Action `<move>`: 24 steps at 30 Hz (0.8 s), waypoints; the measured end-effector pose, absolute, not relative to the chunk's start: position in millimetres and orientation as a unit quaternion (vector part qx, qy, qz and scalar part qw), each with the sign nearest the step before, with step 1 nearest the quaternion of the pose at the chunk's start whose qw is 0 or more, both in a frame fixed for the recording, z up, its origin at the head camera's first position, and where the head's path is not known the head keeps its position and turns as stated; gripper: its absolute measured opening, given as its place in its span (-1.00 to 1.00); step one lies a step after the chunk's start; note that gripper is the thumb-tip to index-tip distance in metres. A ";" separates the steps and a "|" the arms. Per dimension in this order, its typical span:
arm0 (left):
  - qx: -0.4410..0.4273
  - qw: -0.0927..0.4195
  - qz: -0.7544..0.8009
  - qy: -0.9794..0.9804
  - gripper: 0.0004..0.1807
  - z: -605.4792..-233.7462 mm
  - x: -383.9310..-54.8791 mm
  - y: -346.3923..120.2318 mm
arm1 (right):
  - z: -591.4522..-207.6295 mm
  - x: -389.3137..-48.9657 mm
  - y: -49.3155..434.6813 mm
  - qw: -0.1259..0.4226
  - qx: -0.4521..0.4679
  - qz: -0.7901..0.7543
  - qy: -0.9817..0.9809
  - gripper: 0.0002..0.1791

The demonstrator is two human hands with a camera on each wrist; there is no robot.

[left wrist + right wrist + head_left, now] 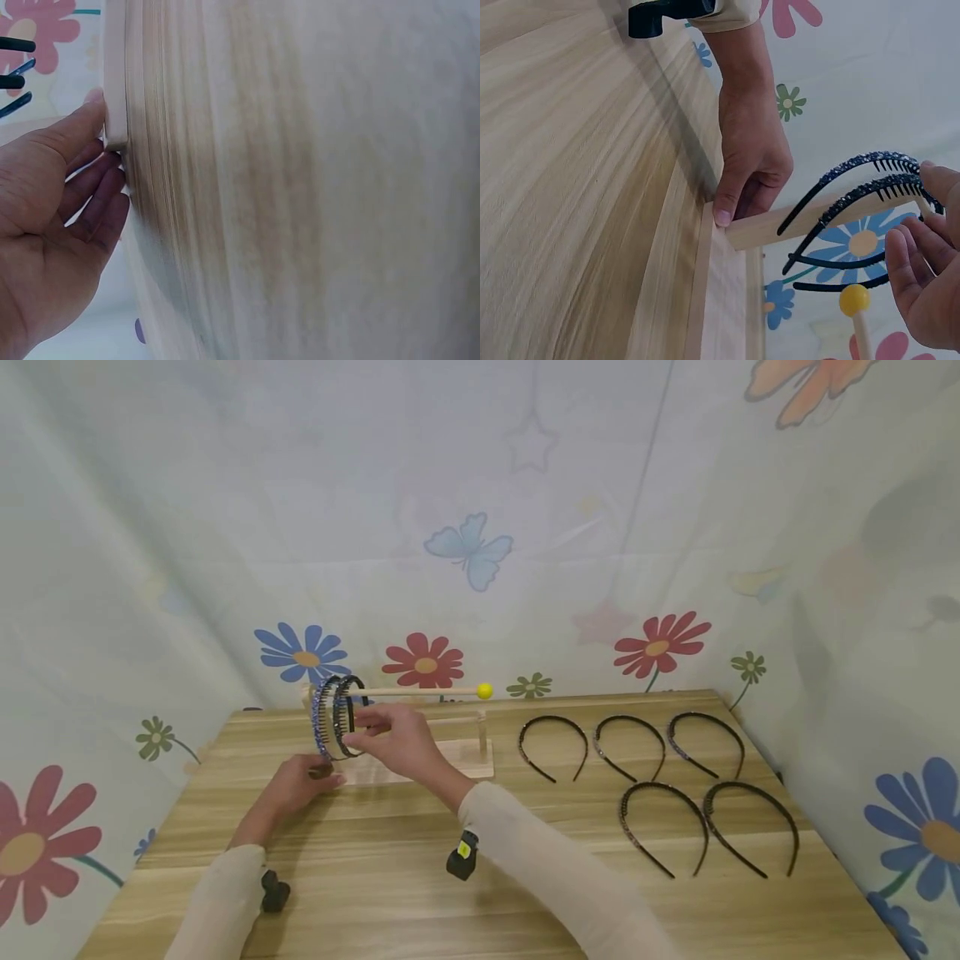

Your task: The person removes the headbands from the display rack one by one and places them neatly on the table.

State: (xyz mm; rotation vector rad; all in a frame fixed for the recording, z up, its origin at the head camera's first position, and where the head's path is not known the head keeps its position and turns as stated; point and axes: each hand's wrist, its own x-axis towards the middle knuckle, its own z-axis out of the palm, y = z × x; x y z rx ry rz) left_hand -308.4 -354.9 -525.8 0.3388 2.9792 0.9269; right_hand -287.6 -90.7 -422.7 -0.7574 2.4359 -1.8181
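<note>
Cream long sleeves lie nearest the lens, a black device at each wrist. Black, glitter-covered headband with comb teeth hangs on the upper dowel of a pale wooden rack, back left on the wood-grain counter; fingers of the right hand appear to pinch its near side, probably to guide it along the dowel. Just left of it hangs a blue-violet jewelled headband. Left hand: fingers grip the left end of the rack's base, thumb at the front edge, presumably to steady it against a sideways push. Round yellow ball caps the dowel's right end. Holder contents: two headbands on the upper dowel. Right side of counter: five thin dark headbands, three behind two, likely spread for picking up singly. Beyond: white flower-printed backdrop.
</note>
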 end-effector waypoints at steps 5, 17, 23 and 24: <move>0.107 0.001 0.300 0.948 -0.68 -525.6 -307.5 -354.7 | -426.2 -287.1 -100.5 0.008 -0.247 -0.578 0.778 -0.57; 0.104 0.009 0.302 0.948 -0.69 -524.2 -308.2 -353.1 | -430.9 -287.9 -109.1 0.002 -0.250 -0.574 0.780 -0.66; 0.101 0.007 0.299 0.949 -0.70 -523.0 -307.1 -352.3 | -431.7 -287.6 -111.9 0.007 -0.243 -0.581 0.777 -0.67; 0.101 0.006 0.299 0.949 -0.71 -522.8 -306.8 -352.2 | -431.6 -287.5 -112.1 0.008 -0.241 -0.582 0.777 -0.67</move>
